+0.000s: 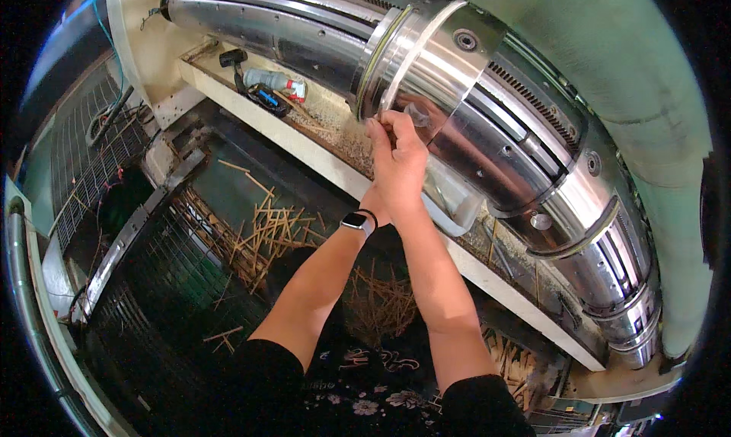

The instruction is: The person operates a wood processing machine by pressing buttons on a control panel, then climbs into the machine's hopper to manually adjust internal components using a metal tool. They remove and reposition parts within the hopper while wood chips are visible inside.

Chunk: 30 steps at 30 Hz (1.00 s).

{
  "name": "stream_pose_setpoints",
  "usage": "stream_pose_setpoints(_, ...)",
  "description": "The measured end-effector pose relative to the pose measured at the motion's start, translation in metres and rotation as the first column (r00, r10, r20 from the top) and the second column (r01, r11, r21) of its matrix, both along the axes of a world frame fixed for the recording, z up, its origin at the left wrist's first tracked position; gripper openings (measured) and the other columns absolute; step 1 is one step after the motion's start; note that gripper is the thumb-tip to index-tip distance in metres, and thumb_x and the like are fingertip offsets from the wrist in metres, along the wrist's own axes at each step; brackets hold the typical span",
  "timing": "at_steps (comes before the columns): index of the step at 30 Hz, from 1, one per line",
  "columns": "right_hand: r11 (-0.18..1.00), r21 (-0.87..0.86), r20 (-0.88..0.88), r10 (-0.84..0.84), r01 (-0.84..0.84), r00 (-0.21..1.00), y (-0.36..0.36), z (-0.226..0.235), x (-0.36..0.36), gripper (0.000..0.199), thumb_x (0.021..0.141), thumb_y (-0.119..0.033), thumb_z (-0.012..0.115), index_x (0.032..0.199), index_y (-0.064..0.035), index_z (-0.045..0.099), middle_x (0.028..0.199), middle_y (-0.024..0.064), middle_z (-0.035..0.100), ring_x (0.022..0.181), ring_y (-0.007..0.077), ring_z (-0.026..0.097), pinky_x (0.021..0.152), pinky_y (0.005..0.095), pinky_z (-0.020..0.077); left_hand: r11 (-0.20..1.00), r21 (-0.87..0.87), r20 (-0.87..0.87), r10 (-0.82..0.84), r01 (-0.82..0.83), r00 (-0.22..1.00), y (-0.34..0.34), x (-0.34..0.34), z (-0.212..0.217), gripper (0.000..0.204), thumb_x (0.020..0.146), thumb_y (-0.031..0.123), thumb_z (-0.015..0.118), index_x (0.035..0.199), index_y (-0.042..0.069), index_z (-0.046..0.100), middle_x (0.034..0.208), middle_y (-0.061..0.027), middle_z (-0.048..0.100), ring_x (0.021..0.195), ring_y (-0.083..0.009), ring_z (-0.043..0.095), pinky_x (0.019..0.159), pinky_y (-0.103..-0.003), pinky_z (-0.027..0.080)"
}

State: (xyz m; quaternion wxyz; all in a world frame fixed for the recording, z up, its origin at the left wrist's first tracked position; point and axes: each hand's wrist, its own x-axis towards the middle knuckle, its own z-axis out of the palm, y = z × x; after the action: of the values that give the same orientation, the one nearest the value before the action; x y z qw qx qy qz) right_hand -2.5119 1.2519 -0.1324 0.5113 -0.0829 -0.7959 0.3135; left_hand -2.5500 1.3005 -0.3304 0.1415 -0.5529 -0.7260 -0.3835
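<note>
Both hands meet at the steel drum (449, 94), which runs from far left to near right above a cream ledge (320, 151). The right hand (400, 163) is in front, its fingers (381, 129) bunched and pressed against the drum's lower edge beside a bright ring (384, 56). The left hand (371, 206), wearing a watch (356, 221), is mostly hidden behind it, so its fingers cannot be told. Wooden sticks (266, 235) lie scattered below.
</note>
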Motion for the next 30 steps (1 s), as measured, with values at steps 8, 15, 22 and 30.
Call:
stream_pose_setpoints(8, 0.986, -0.161, -0.025, -0.051, 0.046, 0.998, 0.000, 0.003, -0.009, 0.009, 0.087, -0.006, 0.057, 0.083, -0.0027, 0.050, 0.067, 0.0031, 0.058, 0.050, 0.0056, 0.048, 0.045, 0.0209, 0.0393, 0.998, 0.015, -0.024, -0.062, 0.062, 0.998, 0.006, 0.001, -0.006, 0.023, 0.081, 0.025, 0.053, 0.090, 0.006, 0.062, 0.093, -0.0096, 0.060, 0.091, -0.0255, 0.053, 0.083, -0.041, 0.037)
stream_pose_setpoints(15, 0.986, -0.145, -0.032, -0.089, 0.084, 0.996, 0.004, 0.008, -0.011, 0.009, 0.087, -0.007, 0.058, 0.083, -0.0028, 0.050, 0.068, 0.0035, 0.058, 0.049, 0.0061, 0.049, 0.045, 0.0214, 0.0399, 0.997, -0.001, -0.036, -0.081, 0.081, 0.996, 0.005, -0.001, -0.010, 0.022, 0.082, 0.025, 0.053, 0.089, 0.006, 0.062, 0.092, -0.0098, 0.061, 0.091, -0.0262, 0.053, 0.084, -0.041, 0.037)
stream_pose_setpoints(22, 0.931, -0.365, -0.064, -0.017, -0.007, 0.998, -0.017, 0.020, -0.011, 0.010, 0.087, -0.008, 0.057, 0.082, -0.0019, 0.051, 0.068, 0.0054, 0.059, 0.047, 0.0086, 0.051, 0.043, 0.0223, 0.0406, 0.996, -0.020, -0.034, -0.085, 0.084, 0.996, 0.005, -0.003, -0.015, 0.021, 0.082, 0.025, 0.052, 0.087, 0.006, 0.062, 0.091, -0.0099, 0.061, 0.091, -0.0268, 0.053, 0.084, -0.041, 0.037)
stream_pose_setpoints(30, 0.910, -0.411, -0.089, 0.013, -0.048, 0.996, -0.021, 0.020, -0.018, 0.018, 0.091, -0.014, 0.053, 0.083, 0.0021, 0.056, 0.066, 0.0044, 0.058, 0.047, 0.0093, 0.051, 0.043, 0.0219, 0.0402, 0.994, -0.033, -0.043, -0.101, 0.100, 0.994, 0.001, -0.012, -0.016, 0.021, 0.082, 0.025, 0.052, 0.086, 0.007, 0.061, 0.089, -0.0101, 0.061, 0.091, -0.0275, 0.054, 0.084, -0.042, 0.037)
